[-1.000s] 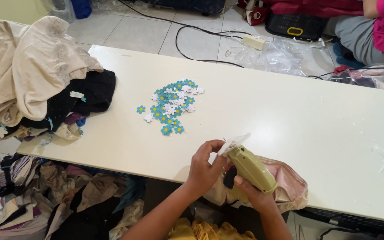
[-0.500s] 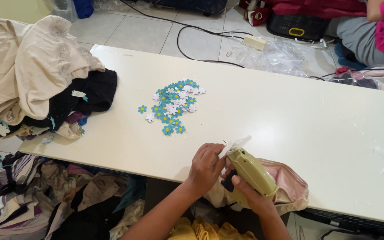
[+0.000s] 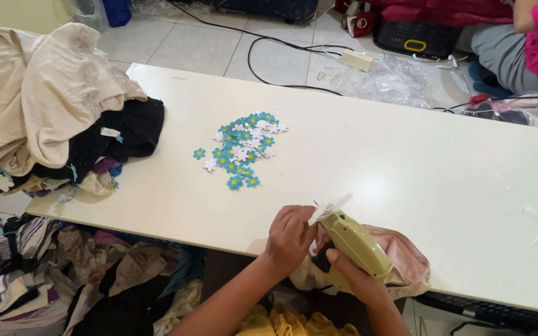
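On the left a clothes pile (image 3: 51,112) is lying, paper flowers (image 3: 244,146) mid-counter (image 3: 406,155). The left hand (image 3: 291,239) is pinching pink fabric (image 3: 400,261) at the needle; the right hand (image 3: 350,280) is gripping the green tagging gun (image 3: 356,242). Better keeping fingers aside the needle

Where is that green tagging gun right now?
In the head view, the green tagging gun sits in the right hand at the table's near edge.

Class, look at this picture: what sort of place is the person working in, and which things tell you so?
Probably a small garment workshop: piled clothes on a long white table, a heap of paper flower tags, and a green tagging gun in the right hand.
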